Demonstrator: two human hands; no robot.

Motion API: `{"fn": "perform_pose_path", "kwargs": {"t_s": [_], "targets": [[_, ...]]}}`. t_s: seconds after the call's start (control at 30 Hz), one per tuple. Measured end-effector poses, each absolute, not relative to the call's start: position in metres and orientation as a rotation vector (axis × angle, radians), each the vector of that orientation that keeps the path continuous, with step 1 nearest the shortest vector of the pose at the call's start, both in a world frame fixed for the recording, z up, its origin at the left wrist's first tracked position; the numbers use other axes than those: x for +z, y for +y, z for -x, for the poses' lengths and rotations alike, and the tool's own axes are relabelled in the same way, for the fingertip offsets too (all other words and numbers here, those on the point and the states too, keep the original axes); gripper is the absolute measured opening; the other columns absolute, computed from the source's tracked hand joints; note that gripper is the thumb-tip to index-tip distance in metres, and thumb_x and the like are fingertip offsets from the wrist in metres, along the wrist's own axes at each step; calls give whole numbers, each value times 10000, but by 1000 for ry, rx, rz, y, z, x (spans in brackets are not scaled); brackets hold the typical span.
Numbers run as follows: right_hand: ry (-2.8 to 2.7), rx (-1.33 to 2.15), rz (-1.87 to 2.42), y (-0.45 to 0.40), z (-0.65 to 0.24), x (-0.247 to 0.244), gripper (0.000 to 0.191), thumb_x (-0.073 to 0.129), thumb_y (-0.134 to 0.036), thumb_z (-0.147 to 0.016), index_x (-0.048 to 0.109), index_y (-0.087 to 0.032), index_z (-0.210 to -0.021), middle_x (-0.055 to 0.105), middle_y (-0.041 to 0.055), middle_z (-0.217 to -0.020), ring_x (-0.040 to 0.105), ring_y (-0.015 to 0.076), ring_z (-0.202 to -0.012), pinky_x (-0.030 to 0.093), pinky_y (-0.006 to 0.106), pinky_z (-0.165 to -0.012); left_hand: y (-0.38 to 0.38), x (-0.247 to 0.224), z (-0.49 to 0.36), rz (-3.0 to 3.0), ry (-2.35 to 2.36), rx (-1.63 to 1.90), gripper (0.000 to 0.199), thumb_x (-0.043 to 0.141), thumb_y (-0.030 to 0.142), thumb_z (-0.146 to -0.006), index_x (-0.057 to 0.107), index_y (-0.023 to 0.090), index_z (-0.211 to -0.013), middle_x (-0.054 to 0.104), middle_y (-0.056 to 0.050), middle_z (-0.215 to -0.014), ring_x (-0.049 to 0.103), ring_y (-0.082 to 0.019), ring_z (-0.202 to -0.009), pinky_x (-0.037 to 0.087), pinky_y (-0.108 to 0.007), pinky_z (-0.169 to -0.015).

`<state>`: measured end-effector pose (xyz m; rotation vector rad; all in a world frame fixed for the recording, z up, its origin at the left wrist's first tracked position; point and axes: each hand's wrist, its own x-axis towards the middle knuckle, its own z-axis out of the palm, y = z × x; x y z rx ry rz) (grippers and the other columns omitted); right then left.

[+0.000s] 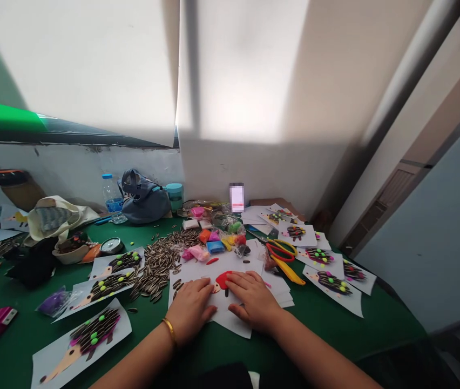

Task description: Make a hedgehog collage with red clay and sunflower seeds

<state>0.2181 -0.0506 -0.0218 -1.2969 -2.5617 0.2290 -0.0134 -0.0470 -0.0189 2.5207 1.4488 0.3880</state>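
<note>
On a white sheet of paper (pixel 235 317) lies a small hedgehog figure with a flattened red clay body (pixel 222 279), a pale face and a dark foot. My right hand (pixel 254 300) rests over its right side, fingertips flat on the red clay and thumb apart. My left hand (pixel 190 309), below a gold bracelet, lies flat on the paper at the figure's left, its fingertips near the face. Neither hand grips anything. A thin red clay strip (pixel 212 261) and a few sunflower seeds (pixel 177 284) lie on the same paper.
A heap of sunflower seeds (pixel 159 262) spreads left of the paper. Behind are colored clay packs (pixel 215 247) and a phone (pixel 237 198). Scissors (pixel 281 249) and a yellow-handled tool (pixel 289 270) lie right. Finished hedgehog pictures (pixel 120 324) flank both sides. A bottle (pixel 112 202) stands behind.
</note>
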Motion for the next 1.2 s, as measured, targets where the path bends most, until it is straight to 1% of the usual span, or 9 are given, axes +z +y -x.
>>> {"fn": "perform_pose_path", "kwargs": {"t_s": [0.1, 0.23, 0.47, 0.67, 0.77, 0.93, 1.0, 1.1, 1.2], "targets": [[-2579, 249, 1247, -48, -213, -21, 626, 382, -599, -928, 391, -244, -1444, 390, 75, -1499, 330, 238, -1381, 127, 446, -1151, -46, -21, 14, -2512, 1436, 381, 445, 645, 307, -788, 586, 259, -1227, 539, -92, -1380, 484, -280, -1270, 258, -494, -1119], [-2579, 285, 1236, -46, -209, -25, 580, 383, -567, -943, 408, -258, -1434, 458, 66, -1455, 351, 231, -1374, 93, 463, -1162, -46, -21, 14, -2487, 1439, 380, 458, 636, 313, -795, 574, 259, -1246, 546, -87, -1372, 464, -277, -1288, 214, -513, -1133], [-2514, 177, 1256, -46, -214, -31, 606, 362, -542, -955, 368, -204, -1458, 378, 98, -1501, 332, 244, -1389, 150, 483, -1163, -46, -20, 12, -2466, 1436, 428, 510, 633, 328, -796, 524, 271, -1291, 562, -80, -1341, 468, -275, -1268, 158, -532, -1141], [-2632, 281, 1202, -42, -212, -34, 697, 350, -615, -932, 307, -193, -1485, 336, 96, -1520, 259, 244, -1424, 91, 490, -1178, -44, -21, 11, -2459, 1445, 462, 554, 653, 350, -786, 504, 254, -1311, 574, -87, -1308, 482, -276, -1237, 158, -527, -1139], [-2649, 333, 1210, -42, -211, -33, 679, 312, -610, -945, 300, -203, -1488, 341, 84, -1520, 232, 229, -1434, 54, 482, -1183, -43, -23, 11, -2467, 1451, 466, 546, 665, 355, -777, 521, 245, -1292, 580, -89, -1293, 487, -281, -1226, 160, -528, -1135], [-2654, 349, 1234, -42, -210, -31, 784, 312, -673, -912, 224, -173, -1510, 223, 98, -1560, 156, 239, -1455, 28, 476, -1185, -43, -24, 9, -2486, 1461, 490, 535, 657, 364, -781, 526, 254, -1288, 579, -91, -1284, 492, -290, -1211, 160, -535, -1128], [-2668, 357, 1235, -41, -209, -31, 772, 305, -665, -919, 223, -175, -1510, 247, 95, -1554, 160, 234, -1454, 21, 480, -1185, -43, -22, 7, -2495, 1479, 476, 528, 652, 364, -785, 529, 252, -1286, 582, -95, -1274, 497, -294, -1197, 165, -541, -1123], [-2636, 319, 1222, -41, -210, -32, 758, 334, -645, -922, 243, -170, -1505, 272, 99, -1546, 188, 237, -1447, 54, 483, -1187, -43, -18, 5, -2522, 1483, 399, 522, 664, 365, -770, 548, 243, -1264, 591, -102, -1249, 509, -306, -1174, 215, -541, -1103], [-2474, 221, 1271, -41, -216, -35, 696, 360, -570, -946, 287, -142, -1490, 280, 120, -1542, 228, 254, -1435, 143, 492, -1177, -42, -11, 3, -2544, 1477, 294, 546, 674, 378, -754, 548, 238, -1266, 588, -111, -1254, 517, -314, -1175, 249, -548, -1089]]}}
